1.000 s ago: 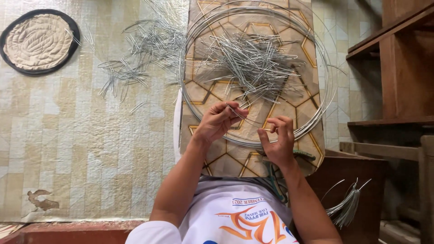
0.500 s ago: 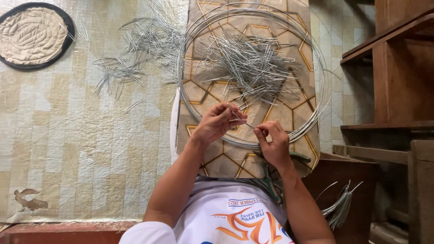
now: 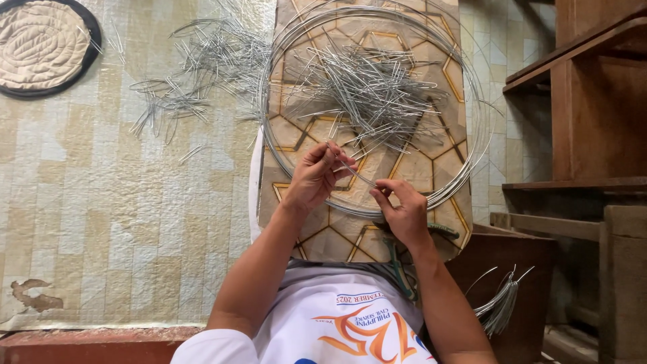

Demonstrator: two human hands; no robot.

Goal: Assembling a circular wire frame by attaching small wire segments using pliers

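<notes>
My left hand (image 3: 317, 176) and my right hand (image 3: 401, 210) both pinch one short piece of silver wire (image 3: 355, 172) between their fingertips, over a board with a hexagon pattern (image 3: 323, 239). A large coil of silver wire (image 3: 472, 145) lies on the board and rings a heap of cut and bent wire pieces (image 3: 374, 87). The near arc of the coil passes just under my hands.
More bent wire pieces (image 3: 195, 74) are scattered on the tiled floor left of the board. A round woven mat (image 3: 44, 47) lies at the top left. Wooden shelves (image 3: 586, 101) stand at the right. A bundle of wires (image 3: 499, 307) hangs by my right elbow. Pliers (image 3: 397, 259) lie near my lap.
My hands have come closer together and both now hold the same wire piece. The view has shifted slightly.
</notes>
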